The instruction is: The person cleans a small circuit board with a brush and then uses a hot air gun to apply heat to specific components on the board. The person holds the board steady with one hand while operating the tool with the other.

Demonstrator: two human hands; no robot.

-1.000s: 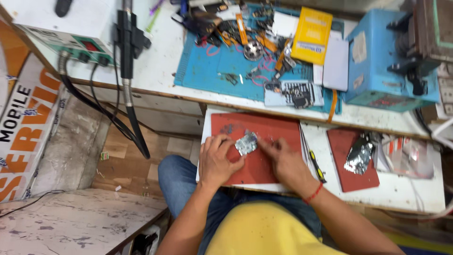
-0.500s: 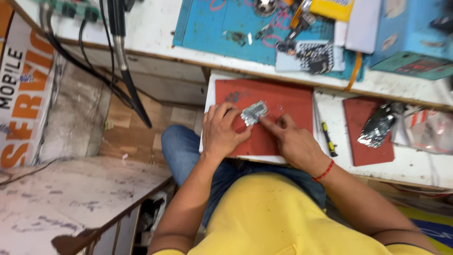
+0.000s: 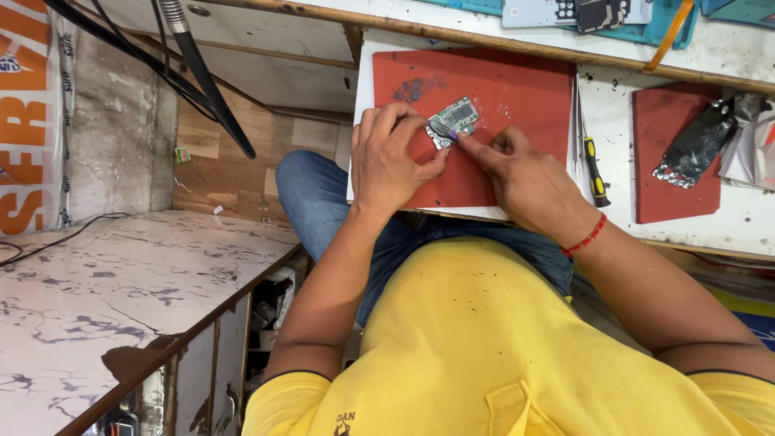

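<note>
My landmark is the red mat (image 3: 500, 97), a flat, matte rubbery rectangle with a grey scuff near its top left corner, lying on the white desk (image 3: 613, 129). Near the mat's middle, toward its upper part, sits the small circuit board (image 3: 452, 121), a thin greenish plate with silvery metal shields and an irregular outline. My left hand (image 3: 391, 153) rests on the mat's left part, fingers curled and pinched together on the board's left edge, pressing it flat. My right hand (image 3: 525, 173) lies just right of the board, fingers closed around a slim tool (image 3: 445, 134) whose tip touches the board's lower edge; a red thread (image 3: 588, 238) circles that wrist. Just off the mat's right edge lies a screwdriver (image 3: 594, 165) with a black and yellow handle, parallel to that edge. Farther right of the mat is a second, smaller red mat (image 3: 670, 186) carrying a crumpled, shiny foil-like piece (image 3: 698, 145).
</note>
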